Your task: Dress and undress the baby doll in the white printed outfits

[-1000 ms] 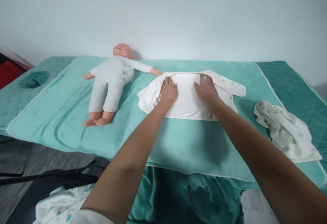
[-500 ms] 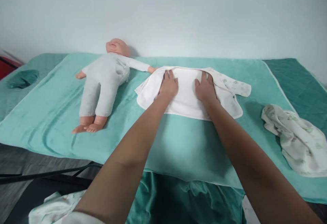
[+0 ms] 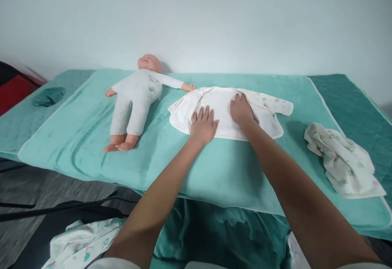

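A white baby garment (image 3: 220, 105) with small green prints on its right sleeve lies spread flat on a teal towel (image 3: 92, 138). My left hand (image 3: 203, 125) lies flat and open on the garment's near hem, fingers spread. My right hand (image 3: 241, 109) presses flat and open on the garment's middle, a little farther from me than the left. A baby doll (image 3: 134, 97) in a pale grey suit lies on its back to the left of the garment, one arm reaching toward it.
A crumpled printed cloth (image 3: 343, 160) lies at the right of the towel. A dark teal bundle (image 3: 49, 96) sits at the far left. More printed fabric (image 3: 79, 244) lies low at the bottom left, beside black bars. A white wall stands behind the table.
My left hand has slid toward me, from the garment's upper middle to its near hem. The garment's left side now lies flatter and rounder. My right hand stayed about where it was.
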`<state>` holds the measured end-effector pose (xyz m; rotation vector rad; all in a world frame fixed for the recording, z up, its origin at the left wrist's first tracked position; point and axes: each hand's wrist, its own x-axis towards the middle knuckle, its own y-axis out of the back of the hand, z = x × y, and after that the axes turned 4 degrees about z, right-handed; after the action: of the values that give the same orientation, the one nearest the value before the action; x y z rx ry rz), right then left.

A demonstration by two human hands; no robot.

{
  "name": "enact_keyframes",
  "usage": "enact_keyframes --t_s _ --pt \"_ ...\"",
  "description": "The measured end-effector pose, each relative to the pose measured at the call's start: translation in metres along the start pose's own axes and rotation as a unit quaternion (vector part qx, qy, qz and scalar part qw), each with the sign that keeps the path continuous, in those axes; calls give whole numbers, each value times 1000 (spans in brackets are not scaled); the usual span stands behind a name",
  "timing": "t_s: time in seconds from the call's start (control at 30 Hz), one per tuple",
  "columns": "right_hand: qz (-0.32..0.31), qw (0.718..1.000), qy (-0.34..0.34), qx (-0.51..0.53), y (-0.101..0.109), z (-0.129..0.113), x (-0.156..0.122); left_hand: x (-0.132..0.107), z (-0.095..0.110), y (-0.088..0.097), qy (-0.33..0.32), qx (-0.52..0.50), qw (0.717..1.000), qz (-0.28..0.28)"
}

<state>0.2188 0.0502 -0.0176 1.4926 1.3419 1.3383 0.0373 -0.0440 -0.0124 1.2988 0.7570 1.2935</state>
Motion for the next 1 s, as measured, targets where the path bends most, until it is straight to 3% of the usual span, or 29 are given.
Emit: enact_keyframes --t_s 0.13,0.27,0.47,0.53,0.6,0.7,0.8,0.93,1.0 --pt "-13 1000 -2 -20 12 -7 -25 -49 1 17 -31 -37 999 24" --pt "-19 998 43 -41 20 -11 -55 -72 0 28 -40 -81 994 60" --pt "-17 992 113 -55 29 -17 -107 -76 -13 25 -54 -115 983 131" --pt "-23 987 155 -36 34 -16 -123 -71 -28 24 -24 -135 975 174" --pt "-35 983 180 -4 39 -15 -133 -63 -50 23 47 -148 961 227" --pt "-59 981 171 69 44 -20 -131 -47 -86 19 208 -154 930 259" --pt "-87 975 140 146 39 -41 -109 -25 -117 11 306 -166 910 227" --pt "-80 971 160 159 21 -76 -73 4 -138 9 253 -207 921 210" --pt "-55 972 184 137 14 -85 -65 1 -141 19 239 -205 919 236"
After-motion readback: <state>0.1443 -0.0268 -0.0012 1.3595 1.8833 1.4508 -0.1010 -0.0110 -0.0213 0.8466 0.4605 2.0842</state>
